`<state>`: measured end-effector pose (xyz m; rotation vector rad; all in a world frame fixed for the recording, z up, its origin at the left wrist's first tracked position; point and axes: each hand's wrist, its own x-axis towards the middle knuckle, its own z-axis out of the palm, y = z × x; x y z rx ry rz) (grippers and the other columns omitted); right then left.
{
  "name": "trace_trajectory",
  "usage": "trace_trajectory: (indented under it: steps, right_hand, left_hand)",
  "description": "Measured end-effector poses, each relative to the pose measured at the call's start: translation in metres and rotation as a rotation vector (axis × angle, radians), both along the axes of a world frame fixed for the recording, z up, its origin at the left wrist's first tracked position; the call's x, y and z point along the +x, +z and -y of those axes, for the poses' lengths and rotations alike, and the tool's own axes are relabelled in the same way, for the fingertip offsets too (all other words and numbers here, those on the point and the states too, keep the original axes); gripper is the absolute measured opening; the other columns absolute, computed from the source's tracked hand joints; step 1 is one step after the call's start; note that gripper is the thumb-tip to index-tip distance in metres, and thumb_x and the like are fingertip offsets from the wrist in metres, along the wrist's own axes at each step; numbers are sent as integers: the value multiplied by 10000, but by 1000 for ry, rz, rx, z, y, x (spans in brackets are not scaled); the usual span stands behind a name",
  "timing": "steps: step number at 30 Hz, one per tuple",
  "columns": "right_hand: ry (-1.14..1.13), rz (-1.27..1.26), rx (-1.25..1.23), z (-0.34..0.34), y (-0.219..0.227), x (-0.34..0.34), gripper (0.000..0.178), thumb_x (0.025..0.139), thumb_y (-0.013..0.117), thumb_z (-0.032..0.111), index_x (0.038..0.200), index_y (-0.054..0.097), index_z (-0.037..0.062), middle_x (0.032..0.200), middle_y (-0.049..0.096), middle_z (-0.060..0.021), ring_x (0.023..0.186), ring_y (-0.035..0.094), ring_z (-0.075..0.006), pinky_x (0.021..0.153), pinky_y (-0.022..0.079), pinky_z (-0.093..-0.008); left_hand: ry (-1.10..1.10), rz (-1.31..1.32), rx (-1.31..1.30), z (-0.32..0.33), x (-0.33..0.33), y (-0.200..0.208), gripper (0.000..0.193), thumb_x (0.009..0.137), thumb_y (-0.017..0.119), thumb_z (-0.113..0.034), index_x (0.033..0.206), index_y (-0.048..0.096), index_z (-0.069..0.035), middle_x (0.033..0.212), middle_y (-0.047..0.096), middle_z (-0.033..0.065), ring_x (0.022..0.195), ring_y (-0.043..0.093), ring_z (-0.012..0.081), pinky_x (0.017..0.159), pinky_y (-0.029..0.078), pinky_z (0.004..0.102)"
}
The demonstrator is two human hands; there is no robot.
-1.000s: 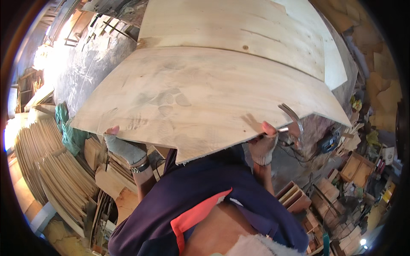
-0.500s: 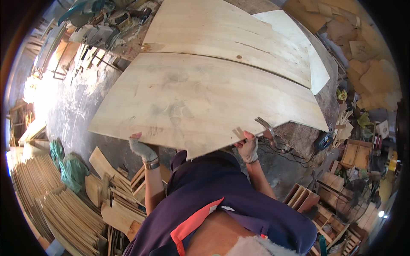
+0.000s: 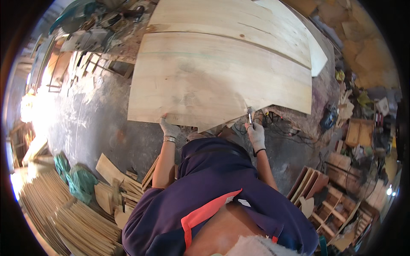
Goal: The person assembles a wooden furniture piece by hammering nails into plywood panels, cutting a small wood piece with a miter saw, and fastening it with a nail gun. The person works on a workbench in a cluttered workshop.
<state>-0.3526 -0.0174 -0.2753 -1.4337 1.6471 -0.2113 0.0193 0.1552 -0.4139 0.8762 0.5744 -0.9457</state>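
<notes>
A broad plywood sheet with a jagged near edge and dark smudges lies in front of me. My left hand, in a pale knitted glove, grips its near edge with a thumb on top. My gloved right hand is closed around a claw hammer, whose metal head shows beyond the fingers beside the sheet's notched near edge. Most of the hammer's handle is hidden. Another wooden panel lies beyond the sheet, with a narrow gap between them.
Power tools sit on a cluttered bench at far left. A blue tool and black cables lie to the right. Stacked thin boards and a green plastic bag are at lower left, wooden crates at lower right.
The near sheet has shifted and turned, its left corner now farther right. My left hand has moved right and up with it. The hammer has turned in my right hand.
</notes>
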Motion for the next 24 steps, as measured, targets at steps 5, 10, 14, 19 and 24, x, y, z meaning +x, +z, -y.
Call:
trace_trajectory:
  steps: [5, 10, 14, 19, 24]
  right_hand:
    - [-158, 46, -382, 10, 30, -27, 228, 922, 665, 191, 1033, 657, -8, 731, 631, -107, 611, 619, -204, 593, 476, -400]
    - [-411, 302, -97, 31, 35, -57, 125, 1036, 591, 171, 1074, 581, 51, 680, 503, 19, 484, 468, -87, 439, 378, -298]
    - [-376, 129, -333, 77, 3, -92, 188, 1075, 555, 236, 1078, 592, 52, 676, 499, 15, 482, 460, -88, 443, 371, -293]
    - [-346, 201, -293, 176, -43, -135, 334, 1094, 494, 338, 1111, 628, 33, 686, 526, -5, 508, 490, -114, 472, 396, -312]
    - [-290, 141, -545, 263, -58, -147, 370, 1073, 469, 352, 1072, 639, 24, 717, 584, -84, 637, 595, -220, 616, 472, -406]
  left_hand:
    - [-90, 23, 56, 0, 5, -7, 428, 881, 579, -442, 1163, 689, -139, 1170, 716, 69, 1096, 647, 294, 946, 503, 508]
    - [-35, 150, 449, 22, -12, 60, 666, 878, 653, -371, 1451, 473, -82, 1404, 573, 167, 1083, 677, 335, 959, 541, 477]
    - [59, 749, 837, 47, -49, 94, 965, 860, 735, -297, 1628, 193, -80, 1509, 449, 200, 1195, 626, 367, 987, 551, 483]
    - [-775, 1545, 1159, 140, -109, 83, 1083, 858, 777, -467, 1662, 174, -66, 1677, 278, 222, 1575, 203, 376, 1252, 286, 503]
    - [-1387, 1729, 928, 249, -197, 80, 1175, 813, 729, -666, 1672, 187, -74, 1738, 110, 239, 1613, 55, 402, 1296, 33, 526]
